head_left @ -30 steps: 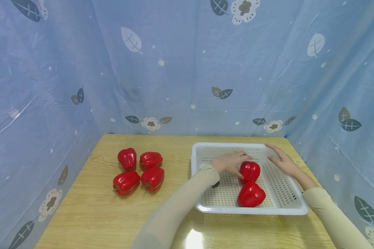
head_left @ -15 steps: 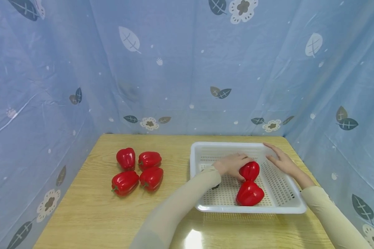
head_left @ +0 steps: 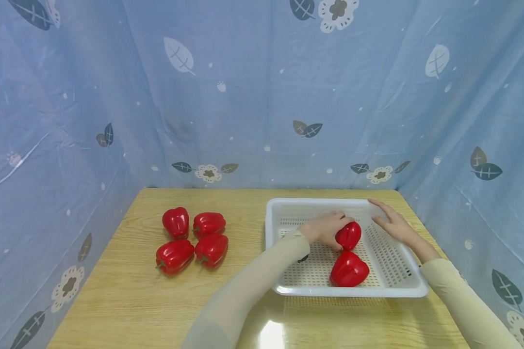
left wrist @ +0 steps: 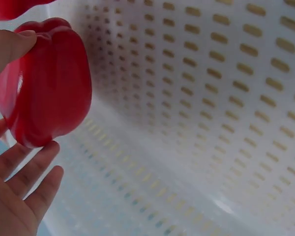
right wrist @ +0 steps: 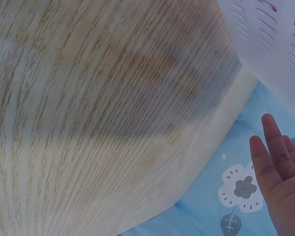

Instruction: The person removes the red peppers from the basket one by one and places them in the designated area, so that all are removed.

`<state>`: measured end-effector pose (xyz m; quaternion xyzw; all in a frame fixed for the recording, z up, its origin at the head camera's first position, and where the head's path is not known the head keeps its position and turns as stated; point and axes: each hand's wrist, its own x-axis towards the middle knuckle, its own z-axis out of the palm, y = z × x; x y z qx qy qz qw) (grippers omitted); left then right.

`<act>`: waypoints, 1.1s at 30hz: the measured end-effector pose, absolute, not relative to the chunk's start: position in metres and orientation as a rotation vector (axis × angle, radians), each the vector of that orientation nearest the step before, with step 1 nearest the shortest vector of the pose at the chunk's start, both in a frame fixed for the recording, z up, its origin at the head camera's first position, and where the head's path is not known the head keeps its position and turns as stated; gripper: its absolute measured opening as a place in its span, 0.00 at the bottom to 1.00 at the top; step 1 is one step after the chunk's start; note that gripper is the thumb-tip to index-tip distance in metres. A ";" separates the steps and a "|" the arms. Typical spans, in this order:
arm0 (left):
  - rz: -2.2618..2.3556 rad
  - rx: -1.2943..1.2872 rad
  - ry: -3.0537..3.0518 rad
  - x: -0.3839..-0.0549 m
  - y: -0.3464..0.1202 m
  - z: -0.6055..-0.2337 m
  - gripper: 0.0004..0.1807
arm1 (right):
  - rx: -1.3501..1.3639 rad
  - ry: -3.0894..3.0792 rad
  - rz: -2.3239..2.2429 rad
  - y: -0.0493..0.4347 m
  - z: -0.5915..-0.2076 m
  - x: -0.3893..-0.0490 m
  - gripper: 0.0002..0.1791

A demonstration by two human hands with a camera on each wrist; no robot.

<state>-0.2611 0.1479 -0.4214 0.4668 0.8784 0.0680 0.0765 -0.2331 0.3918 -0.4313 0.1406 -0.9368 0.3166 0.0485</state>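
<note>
Inside the white plastic basket (head_left: 349, 291), my left hand (head_left: 325, 229) grips a red bell pepper (head_left: 349, 236). The left wrist view shows the thumb on one end of this bell pepper (left wrist: 54, 83) and fingertips at the other. A second red bell pepper (head_left: 349, 270) lies in the basket, nearer its front rim. At the basket's right back rim rests my right hand (head_left: 397, 227), its thumb toward the inside. From the right wrist view, several straight fingers (right wrist: 275, 155) of that hand show outside the basket's wall.
Several red bell peppers (head_left: 212, 249) lie grouped on the left of the wooden table (head_left: 113, 310). A blue patterned curtain (head_left: 227, 106) encloses the table's back and both sides.
My left hand has closed round the back bell pepper, which now sits slightly higher and tilted. The right hand stays at the rim. The whole view has shifted a little.
</note>
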 end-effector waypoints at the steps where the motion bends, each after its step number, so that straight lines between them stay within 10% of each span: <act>1: 0.199 1.405 2.636 -0.261 0.147 -0.420 0.45 | 0.424 -2.856 0.968 0.392 -0.431 -0.233 0.29; 33: 0.221 1.593 2.662 -0.251 0.102 -0.371 0.49 | 0.392 -2.881 0.985 0.391 -0.432 -0.230 0.31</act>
